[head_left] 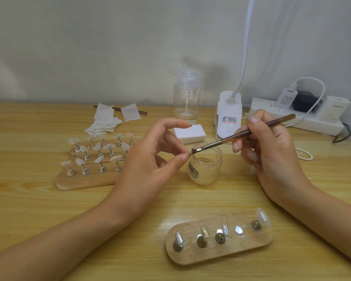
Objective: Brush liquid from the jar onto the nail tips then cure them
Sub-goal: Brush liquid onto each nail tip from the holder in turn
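Over jar [206, 163], left hand [148, 159] pinch half-hides nail tip [189, 152], brush [241, 133] touching.

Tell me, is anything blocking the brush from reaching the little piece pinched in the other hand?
Nothing visible does. The right hand holds the brush, and its bristles sit right against the small piece pinched by the left hand, just over the open jar. The piece is too small to identify.

Along the far edge of the tabletop, near its middle: clear pump bottle [185, 98], upright, white block [189, 133] just in front. Further left, loose white wipes [103, 122] lying over a thin brown stick [143, 112]. Toward the far right corner: white power strip [272, 110] carrying a white charger [288, 98] and a black adapter [303, 102].
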Demonstrator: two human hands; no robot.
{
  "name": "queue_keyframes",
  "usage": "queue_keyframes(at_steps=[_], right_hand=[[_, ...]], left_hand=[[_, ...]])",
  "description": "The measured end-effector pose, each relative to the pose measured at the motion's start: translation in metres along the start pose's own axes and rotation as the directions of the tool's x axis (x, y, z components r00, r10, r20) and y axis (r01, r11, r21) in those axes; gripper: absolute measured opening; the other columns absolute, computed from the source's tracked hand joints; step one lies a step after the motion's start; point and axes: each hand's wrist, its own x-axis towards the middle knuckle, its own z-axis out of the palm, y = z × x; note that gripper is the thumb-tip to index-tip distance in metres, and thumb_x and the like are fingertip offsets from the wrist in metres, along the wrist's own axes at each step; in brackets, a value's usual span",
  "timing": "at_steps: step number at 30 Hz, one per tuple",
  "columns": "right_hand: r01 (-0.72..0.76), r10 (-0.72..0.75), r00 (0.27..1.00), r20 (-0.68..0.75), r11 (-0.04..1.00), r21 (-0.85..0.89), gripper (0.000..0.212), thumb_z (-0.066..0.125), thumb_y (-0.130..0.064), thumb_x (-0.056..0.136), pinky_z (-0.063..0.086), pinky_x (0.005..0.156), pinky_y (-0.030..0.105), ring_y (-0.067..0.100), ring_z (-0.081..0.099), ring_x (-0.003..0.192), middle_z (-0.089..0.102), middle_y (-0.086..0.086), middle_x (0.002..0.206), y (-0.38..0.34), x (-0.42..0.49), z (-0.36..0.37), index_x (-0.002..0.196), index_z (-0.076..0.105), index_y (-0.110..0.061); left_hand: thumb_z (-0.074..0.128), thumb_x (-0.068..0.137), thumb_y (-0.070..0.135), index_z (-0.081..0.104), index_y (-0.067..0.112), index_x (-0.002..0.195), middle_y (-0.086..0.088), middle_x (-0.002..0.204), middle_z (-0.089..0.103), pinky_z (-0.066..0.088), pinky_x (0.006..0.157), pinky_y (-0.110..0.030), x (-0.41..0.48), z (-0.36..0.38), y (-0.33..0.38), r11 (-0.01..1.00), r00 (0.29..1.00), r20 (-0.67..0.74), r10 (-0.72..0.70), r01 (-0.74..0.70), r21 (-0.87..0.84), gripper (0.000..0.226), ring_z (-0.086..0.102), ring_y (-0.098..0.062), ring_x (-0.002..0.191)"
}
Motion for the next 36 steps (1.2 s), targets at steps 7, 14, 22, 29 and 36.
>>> queue_keyframes(at_steps=[7, 14, 22, 29, 36], right_hand=[[-0.037, 0.034, 0.999, -0.042, 0.997, -0.066, 0.028, 0.044, -0.02, 0.103, 0.026, 0.038, 0.014, 0.009, 0.031, 0.041, 0.059, 0.004, 0.055, 0.0016, 0.0006, -0.0004, 0.075, 0.044, -0.016], [0.004, -0.004, 1.0, -0.028, 1.0, 0.002, 0.03, 0.043, -0.022, 0.104, 0.02, 0.043, 0.025, 0.009, 0.034, 0.043, 0.06, 0.003, 0.058, 0.0004, 0.0004, -0.0027, 0.074, 0.046, -0.017], [-0.008, 0.007, 1.0, -0.016, 0.999, -0.038, 0.028, 0.044, -0.021, 0.103, 0.027, 0.04, 0.015, 0.009, 0.034, 0.042, 0.06, 0.004, 0.057, 0.0015, -0.0002, 0.0, 0.075, 0.044, -0.018], [-0.039, 0.038, 0.995, -0.091, 0.999, -0.01, 0.03, 0.043, -0.021, 0.103, 0.022, 0.042, 0.02, 0.01, 0.03, 0.042, 0.058, 0.002, 0.056, 0.0006, 0.0006, -0.0029, 0.073, 0.046, -0.017], [0.029, -0.029, 0.999, 0.019, 1.0, -0.004, 0.024, 0.047, -0.028, 0.097, 0.026, 0.041, 0.016, 0.007, 0.034, 0.043, 0.06, 0.004, 0.057, 0.0029, -0.0002, -0.0007, 0.076, 0.044, -0.015]], left_hand=[[0.069, 0.09, 0.002, 0.058, 0.032, 0.122, 0.006, 0.086, 0.066, 0.048, 0.06, -0.024, 0.0, -0.0001, 0.0003, 1.0, 1.0, -0.004, 0.006, -0.006, 0.014, 0.045, 0.067, -0.012, 0.094], [0.068, 0.091, 0.003, 0.057, 0.032, 0.123, 0.007, 0.087, 0.067, 0.046, 0.061, -0.02, -0.0002, -0.0005, 0.0006, 1.0, 1.0, 0.001, 0.015, -0.015, 0.023, 0.045, 0.067, -0.014, 0.096], [0.068, 0.091, 0.003, 0.057, 0.034, 0.124, 0.008, 0.088, 0.067, 0.049, 0.064, -0.023, 0.0004, -0.0006, -0.001, 0.999, 1.0, -0.007, 0.028, -0.027, 0.041, 0.046, 0.067, -0.015, 0.096], [0.066, 0.092, 0.0, 0.057, 0.032, 0.124, 0.006, 0.089, 0.066, 0.052, 0.068, -0.033, -0.0004, 0.0005, -0.0004, 0.997, 0.999, -0.01, 0.04, -0.04, 0.06, 0.046, 0.066, -0.014, 0.095], [0.065, 0.093, 0.001, 0.057, 0.034, 0.123, 0.006, 0.088, 0.065, 0.052, 0.075, -0.041, -0.0002, 0.0007, 0.0001, 0.997, 0.999, -0.011, 0.041, -0.04, 0.07, 0.045, 0.066, -0.016, 0.096]])
